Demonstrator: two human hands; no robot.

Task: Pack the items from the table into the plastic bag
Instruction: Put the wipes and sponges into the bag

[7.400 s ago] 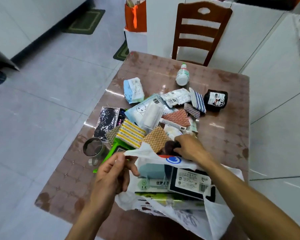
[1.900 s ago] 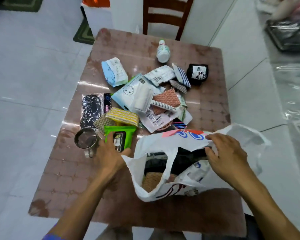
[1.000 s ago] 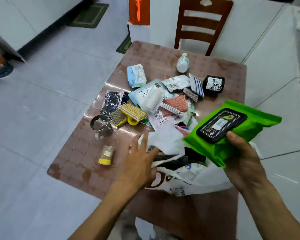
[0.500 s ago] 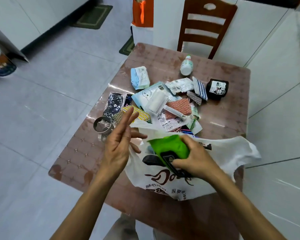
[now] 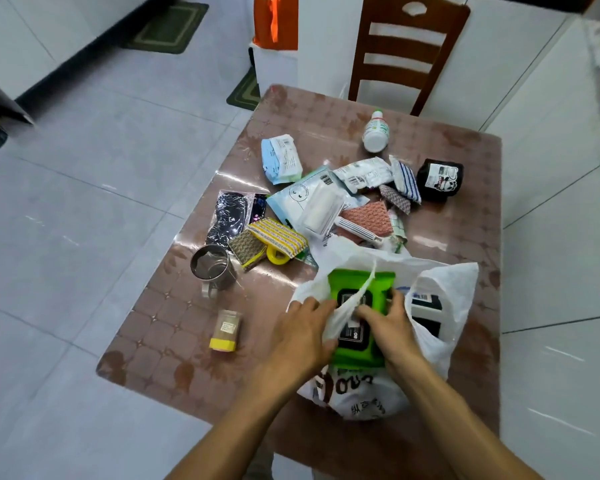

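I see the white plastic bag (image 5: pixel 440 299) lying open at the near right part of the tabletop (image 5: pixel 174 348), and I place everything else from it. The green wipes pack (image 5: pixel 357 351) sits in the bag's mouth, its black lid facing up, partly crossed by a strip of the bag's handle. My right hand (image 5: pixel 388 327) lies on the pack with fingers curled over its lid, grasping it. My left hand (image 5: pixel 302 337) is at the bag's left edge, fingers curled into the white plastic and touching the pack's side; I take it to be gripping the bag.

Left of the bag lies 1 small jar with a yellow cap (image 5: pixel 225 330). Beyond that stands a metal mug (image 5: pixel 212 268). Behind the bag is a loose heap of packets, and farther back 1 white bottle (image 5: pixel 376 131) and 1 black pouch (image 5: pixel 439 180).
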